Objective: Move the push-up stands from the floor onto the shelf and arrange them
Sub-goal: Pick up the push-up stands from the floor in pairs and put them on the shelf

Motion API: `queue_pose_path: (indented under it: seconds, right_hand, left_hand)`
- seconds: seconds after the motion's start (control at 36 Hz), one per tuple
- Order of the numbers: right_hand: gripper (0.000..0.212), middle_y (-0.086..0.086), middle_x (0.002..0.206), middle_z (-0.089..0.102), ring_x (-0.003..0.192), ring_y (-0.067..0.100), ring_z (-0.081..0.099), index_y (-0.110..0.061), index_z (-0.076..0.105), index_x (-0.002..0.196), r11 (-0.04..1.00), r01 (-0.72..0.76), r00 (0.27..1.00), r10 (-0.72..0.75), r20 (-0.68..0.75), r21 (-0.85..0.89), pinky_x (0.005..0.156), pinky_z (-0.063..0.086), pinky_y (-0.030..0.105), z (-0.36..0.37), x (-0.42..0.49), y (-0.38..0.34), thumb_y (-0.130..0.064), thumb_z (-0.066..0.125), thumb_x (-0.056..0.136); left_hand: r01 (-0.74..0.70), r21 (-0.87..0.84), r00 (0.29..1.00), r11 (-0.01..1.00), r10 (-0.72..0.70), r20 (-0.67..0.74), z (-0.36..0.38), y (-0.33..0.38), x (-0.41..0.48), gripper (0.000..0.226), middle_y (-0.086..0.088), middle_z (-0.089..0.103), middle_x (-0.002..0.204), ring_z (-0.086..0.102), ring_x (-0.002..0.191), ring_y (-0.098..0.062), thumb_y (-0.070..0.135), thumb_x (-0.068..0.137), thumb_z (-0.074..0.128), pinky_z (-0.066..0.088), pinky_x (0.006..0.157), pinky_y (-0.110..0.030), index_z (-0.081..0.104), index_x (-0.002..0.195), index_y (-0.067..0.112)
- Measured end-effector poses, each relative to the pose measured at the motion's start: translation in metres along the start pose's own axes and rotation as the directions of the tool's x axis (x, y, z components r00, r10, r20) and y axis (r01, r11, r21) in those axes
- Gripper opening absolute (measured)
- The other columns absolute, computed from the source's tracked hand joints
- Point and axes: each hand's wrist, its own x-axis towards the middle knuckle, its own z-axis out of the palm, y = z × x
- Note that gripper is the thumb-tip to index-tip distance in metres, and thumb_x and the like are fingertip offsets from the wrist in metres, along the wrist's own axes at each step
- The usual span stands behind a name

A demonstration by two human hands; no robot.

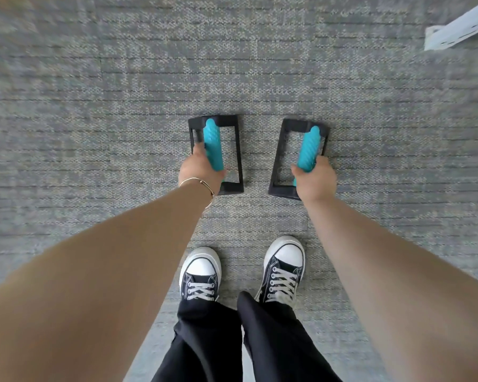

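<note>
Two push-up stands sit mid-frame on the carpet — our left hand (202, 168) grips the left stand (217, 154), our right hand (315, 179) the right stand (298, 158) — and holding near the handle ends, we risk them tipping.

Grey carpet (94, 139) — left stand (239, 150), right stand (279, 158) side by side; left sneaker (200, 274), right sneaker (284, 260) near.

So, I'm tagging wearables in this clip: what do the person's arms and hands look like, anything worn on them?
Both forearms are bare, no sleeves in view. The left hand has a thin gold-coloured bracelet round its wrist. The right hand and its wrist wear nothing visible. No gloves on either hand.
</note>
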Motion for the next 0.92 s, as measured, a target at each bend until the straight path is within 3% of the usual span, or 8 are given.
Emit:
queue_pose_path:
  seconds: [0.11, 0.19, 0.33, 0.44, 0.53, 0.64, 0.83, 0.92]
  right_hand:
    - [0.042, 0.013, 0.102, 0.064, 0.092, 0.031, 0.061, -0.003, 0.055, 0.116, 0.999, 0.047, 0.999, -0.047, 0.017, -0.006, 0.068, 0.036, 0.025, -0.018, -0.029, -0.006, -0.027, 0.07, 0.085]
    - [0.038, 0.003, 0.088, 0.057, 0.073, 0.021, 0.056, -0.004, 0.055, 0.111, 0.996, 0.092, 0.994, -0.092, 0.052, -0.003, 0.052, 0.034, 0.018, -0.045, -0.066, -0.018, -0.027, 0.07, 0.085]
    - [0.032, 0.0, 0.084, 0.059, 0.061, 0.006, 0.054, -0.008, 0.056, 0.107, 0.988, 0.158, 0.981, -0.156, 0.115, 0.0, 0.046, 0.036, 0.012, -0.115, -0.142, -0.045, -0.028, 0.069, 0.086]
    - [0.038, 0.002, 0.084, 0.062, 0.068, 0.017, 0.061, -0.009, 0.056, 0.108, 0.974, 0.211, 0.969, -0.197, 0.148, -0.08, 0.047, 0.034, 0.02, -0.183, -0.209, -0.07, -0.036, 0.069, 0.085]
    - [0.035, 0.0, 0.084, 0.059, 0.059, 0.005, 0.051, -0.012, 0.055, 0.107, 0.974, 0.207, 0.969, -0.19, 0.159, -0.094, 0.043, 0.029, 0.012, -0.238, -0.259, -0.096, -0.036, 0.069, 0.085]
    - [0.041, 0.005, 0.093, 0.066, 0.075, 0.023, 0.063, -0.012, 0.056, 0.112, 0.986, 0.166, 0.978, -0.163, 0.127, -0.011, 0.054, 0.041, 0.025, -0.305, -0.319, -0.132, -0.04, 0.068, 0.083]
    - [0.035, 0.0, 0.094, 0.062, 0.068, 0.008, 0.055, -0.012, 0.058, 0.111, 0.959, 0.248, 0.967, -0.253, 0.015, 0.135, 0.048, 0.031, 0.016, -0.411, -0.402, -0.207, -0.036, 0.067, 0.086]
    - [0.038, 0.002, 0.099, 0.066, 0.077, 0.015, 0.061, -0.014, 0.057, 0.114, 0.938, 0.283, 0.959, -0.28, -0.043, 0.201, 0.051, 0.037, 0.02, -0.45, -0.429, -0.233, -0.037, 0.068, 0.085]
  left_hand:
    - [-0.034, 0.012, 0.999, 0.999, 0.034, 0.011, -0.015, 0.001, -0.031, 0.073, -0.005, 0.067, 0.105, 0.064, 0.091, -0.027, 0.029, 0.075, 0.076, 0.056, 0.075, -0.037, 0.037, 0.136, 0.019]
    - [-0.015, 0.006, 0.999, 1.0, 0.015, 0.031, -0.038, 0.007, -0.072, 0.074, -0.006, 0.066, 0.108, 0.064, 0.093, -0.027, 0.027, 0.075, 0.076, 0.057, 0.078, -0.04, 0.036, 0.137, 0.02]
    - [0.005, -0.045, 0.998, 0.999, -0.002, 0.069, -0.093, 0.022, -0.157, 0.072, -0.006, 0.066, 0.11, 0.064, 0.088, -0.025, 0.024, 0.078, 0.075, 0.058, 0.077, -0.04, 0.034, 0.137, 0.024]
    - [0.012, -0.064, 0.996, 0.998, -0.006, 0.086, -0.156, 0.04, -0.232, 0.074, -0.005, 0.066, 0.113, 0.063, 0.083, -0.022, 0.022, 0.08, 0.073, 0.058, 0.076, -0.039, 0.03, 0.14, 0.025]
    - [-0.015, -0.068, 0.997, 0.998, 0.02, 0.071, -0.212, 0.059, -0.29, 0.074, -0.006, 0.066, 0.115, 0.065, 0.085, -0.023, 0.022, 0.079, 0.073, 0.059, 0.077, -0.04, 0.031, 0.14, 0.025]
    - [-0.117, -0.041, 0.992, 0.992, 0.119, 0.043, -0.286, 0.09, -0.366, 0.075, -0.007, 0.066, 0.114, 0.066, 0.093, -0.027, 0.025, 0.078, 0.074, 0.059, 0.076, -0.042, 0.031, 0.14, 0.023]
    - [-0.272, -0.059, 0.962, 0.96, 0.27, -0.036, -0.384, 0.131, -0.461, 0.076, -0.006, 0.063, 0.122, 0.065, 0.097, -0.026, 0.027, 0.079, 0.074, 0.058, 0.081, -0.04, 0.032, 0.142, 0.022]
    - [-0.33, -0.078, 0.943, 0.941, 0.324, -0.077, -0.416, 0.146, -0.494, 0.074, -0.006, 0.064, 0.12, 0.065, 0.098, -0.026, 0.028, 0.078, 0.073, 0.057, 0.084, -0.038, 0.034, 0.141, 0.021]
